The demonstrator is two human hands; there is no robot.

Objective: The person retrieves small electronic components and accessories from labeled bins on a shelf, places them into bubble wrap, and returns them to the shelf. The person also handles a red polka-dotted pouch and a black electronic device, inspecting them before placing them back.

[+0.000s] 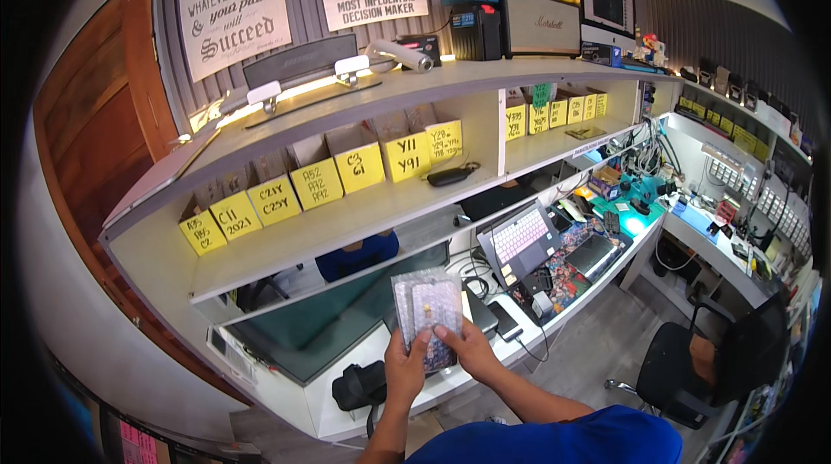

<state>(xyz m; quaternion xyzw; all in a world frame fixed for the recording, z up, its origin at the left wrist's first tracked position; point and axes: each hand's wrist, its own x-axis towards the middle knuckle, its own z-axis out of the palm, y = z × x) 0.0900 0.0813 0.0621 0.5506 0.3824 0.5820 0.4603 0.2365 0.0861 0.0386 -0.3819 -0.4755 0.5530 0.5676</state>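
Two or more flat, rectangular bubble-wrap packets (pixel 434 308) are held upright together above the white desk (pixel 333 408). What is inside them cannot be made out. My left hand (pixel 405 369) grips their lower left side, with its thumb across the front. On the lower right side my right hand (pixel 472 351) is closed too, its thumb pressing the front near the other thumb. The fingers behind the packets are hidden. A black pouch or bag (pixel 359 386) with a strap lies on the desk beside my left hand.
Above the desk runs a shelf (pixel 286 269) with several yellow-labelled boxes (pixel 359 168) and a black key-like object (pixel 448 176). A large dark screen panel (pixel 333 317) is on the desk at left. An open laptop (pixel 519 243) and cables stand at right, beyond them a black office chair (pixel 692 369).
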